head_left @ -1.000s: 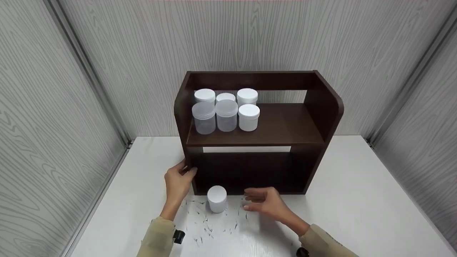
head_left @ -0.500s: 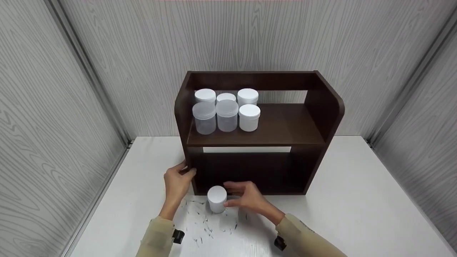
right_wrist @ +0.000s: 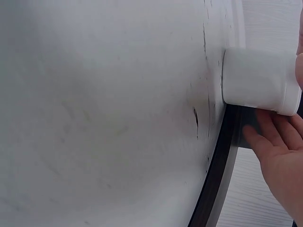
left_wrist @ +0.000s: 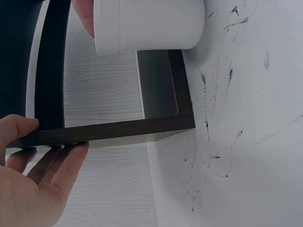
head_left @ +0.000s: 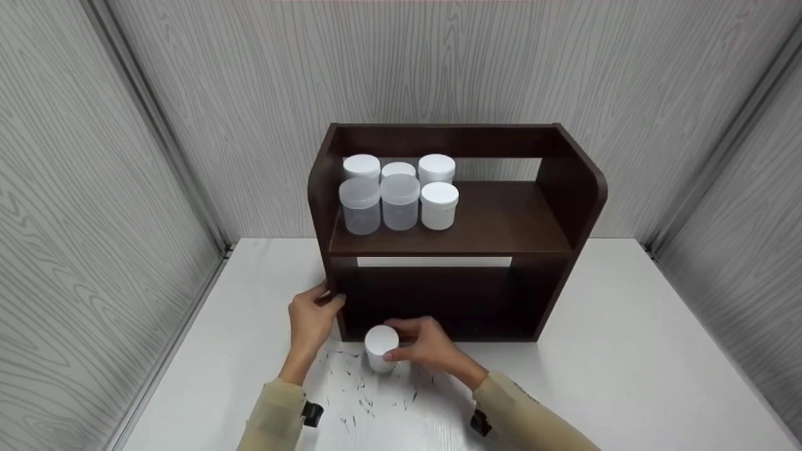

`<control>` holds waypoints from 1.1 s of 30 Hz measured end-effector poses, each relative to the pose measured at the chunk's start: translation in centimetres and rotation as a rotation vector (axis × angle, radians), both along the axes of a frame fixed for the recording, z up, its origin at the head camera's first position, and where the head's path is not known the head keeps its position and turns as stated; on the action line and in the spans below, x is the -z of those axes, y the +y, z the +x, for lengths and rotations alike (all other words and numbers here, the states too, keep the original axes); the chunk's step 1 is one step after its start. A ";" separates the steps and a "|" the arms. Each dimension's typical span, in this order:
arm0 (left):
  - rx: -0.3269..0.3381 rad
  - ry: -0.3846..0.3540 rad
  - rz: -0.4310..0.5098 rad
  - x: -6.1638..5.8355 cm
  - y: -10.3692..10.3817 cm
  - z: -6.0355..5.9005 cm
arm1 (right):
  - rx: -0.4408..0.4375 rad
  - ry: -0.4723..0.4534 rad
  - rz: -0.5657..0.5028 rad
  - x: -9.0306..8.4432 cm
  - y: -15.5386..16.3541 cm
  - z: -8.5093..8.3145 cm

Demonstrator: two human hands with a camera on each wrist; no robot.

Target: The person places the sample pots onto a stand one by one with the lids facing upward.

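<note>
Head view shows a dark brown wooden shelf (head_left: 501, 219) standing on a smooth white worktop (head_left: 626, 376), with rounded top corners on its side boards and one flat board across the middle. One small round white jar (head_left: 381, 347) with a flat white lid stands on the worktop, just in front of the near left foot of the shelf. The right hand (head_left: 429, 347) is grasping this jar, with the fingers curled around its right and far side and the thumb on its near side. The left hand (head_left: 311, 319) grips the near edge of the left side board low down, thumb on the inner side and fingers flat on the outer side; the left wrist view shows this too. Six more round jars (head_left: 398, 191) sit on the middle board at its left end, in two rows of three. Two in the near row are cloudy see-through plastic, and the other four look solid white. Many thin dark scratch marks (head_left: 369, 394) dot the worktop near the hands. Pale grey walls (head_left: 125, 156) with a wavy wood-grain pattern stand on three sides.
</note>
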State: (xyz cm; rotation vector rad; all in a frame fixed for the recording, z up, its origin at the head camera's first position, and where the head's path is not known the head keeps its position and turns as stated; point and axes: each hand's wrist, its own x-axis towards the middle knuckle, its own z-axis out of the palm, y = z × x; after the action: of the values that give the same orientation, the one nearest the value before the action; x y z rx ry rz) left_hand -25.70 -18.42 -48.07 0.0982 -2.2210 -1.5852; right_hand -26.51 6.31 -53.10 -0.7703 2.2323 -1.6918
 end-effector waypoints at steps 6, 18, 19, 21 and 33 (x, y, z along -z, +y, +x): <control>0.008 0.002 0.024 -0.1 0.0 -0.1 | 0.031 -0.013 -0.001 0.1 0.6 0.0; 0.009 -0.002 0.058 -0.1 -0.1 -0.2 | -0.005 -0.006 0.004 0.7 1.1 -0.4; 0.011 0.000 0.056 -0.1 -0.1 -0.2 | -0.005 -0.009 -0.001 0.7 1.3 -0.3; 0.013 -0.001 0.051 -0.2 -0.1 -0.2 | -0.008 -0.014 -0.013 0.7 1.5 -0.2; 0.017 -0.028 0.049 -0.1 -0.2 -0.1 | -0.029 -0.029 -0.018 0.8 2.4 0.1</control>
State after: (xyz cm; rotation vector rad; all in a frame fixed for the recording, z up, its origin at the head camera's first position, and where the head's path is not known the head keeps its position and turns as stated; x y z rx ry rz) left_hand -25.80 -18.61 -47.96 0.1162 -2.2098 -1.6579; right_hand -26.39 8.69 -53.85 -0.7730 2.1795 -1.7009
